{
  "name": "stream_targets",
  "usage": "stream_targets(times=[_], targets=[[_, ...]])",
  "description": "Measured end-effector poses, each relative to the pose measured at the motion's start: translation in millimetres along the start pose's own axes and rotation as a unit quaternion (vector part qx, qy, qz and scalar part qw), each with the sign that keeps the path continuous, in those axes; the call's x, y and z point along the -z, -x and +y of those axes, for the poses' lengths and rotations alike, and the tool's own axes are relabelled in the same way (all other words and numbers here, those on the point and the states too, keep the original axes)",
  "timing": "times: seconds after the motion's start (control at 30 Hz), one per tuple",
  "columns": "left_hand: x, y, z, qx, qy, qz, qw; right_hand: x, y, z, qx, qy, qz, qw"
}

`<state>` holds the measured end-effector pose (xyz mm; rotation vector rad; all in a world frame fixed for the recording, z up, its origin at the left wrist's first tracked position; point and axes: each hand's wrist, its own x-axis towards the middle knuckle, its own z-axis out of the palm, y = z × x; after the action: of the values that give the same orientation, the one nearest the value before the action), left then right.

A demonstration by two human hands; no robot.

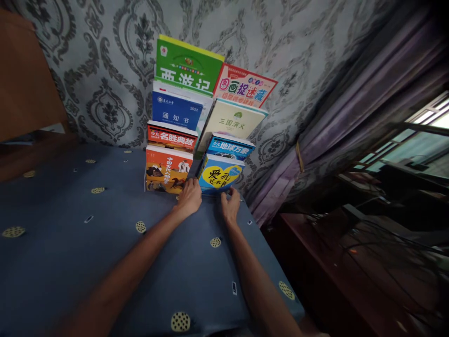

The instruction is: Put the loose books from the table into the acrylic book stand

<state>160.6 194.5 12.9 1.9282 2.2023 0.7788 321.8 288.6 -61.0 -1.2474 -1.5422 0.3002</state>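
My left hand has its fingers curled at the lower left edge of a blue book with a yellow oval. At that book's lower right edge is my right hand, thumb and fingers bent against it. The book stands upright and leans back slightly, front-most in the right column of a stepped display. Just left of my left hand is an orange book with horse pictures. Behind the blue book rise another blue book, a pale green book and a red-bordered book. The stand is mostly hidden.
In the left column stand a red book, a dark blue booklet and a tall green book. They rise before a patterned wall. A dark blue cloth covers the table. Purple curtains and tangled cables lie right.
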Motion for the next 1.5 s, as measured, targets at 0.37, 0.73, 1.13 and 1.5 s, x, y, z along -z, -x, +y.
stream_targets(times=[0.37,0.73,1.13,1.5], targets=[[0.9,-7.1,5.4,0.027,-0.022,-0.003,0.999,-2.3,-5.1,-5.8,-0.017,-0.123,0.0,0.992],[1.6,-10.7,9.8,0.028,-0.044,0.0,0.999,-8.3,-4.2,6.2,-0.038,-0.104,0.015,0.994],[9.7,-10.4,12.7,0.022,-0.043,0.012,0.999,-5.2,-2.7,-5.0,-0.049,-0.097,0.035,0.993],[21.3,-19.2,25.8,-0.029,0.046,0.112,0.992,-6.4,-37.2,-38.0,0.021,-0.285,0.062,0.956]])
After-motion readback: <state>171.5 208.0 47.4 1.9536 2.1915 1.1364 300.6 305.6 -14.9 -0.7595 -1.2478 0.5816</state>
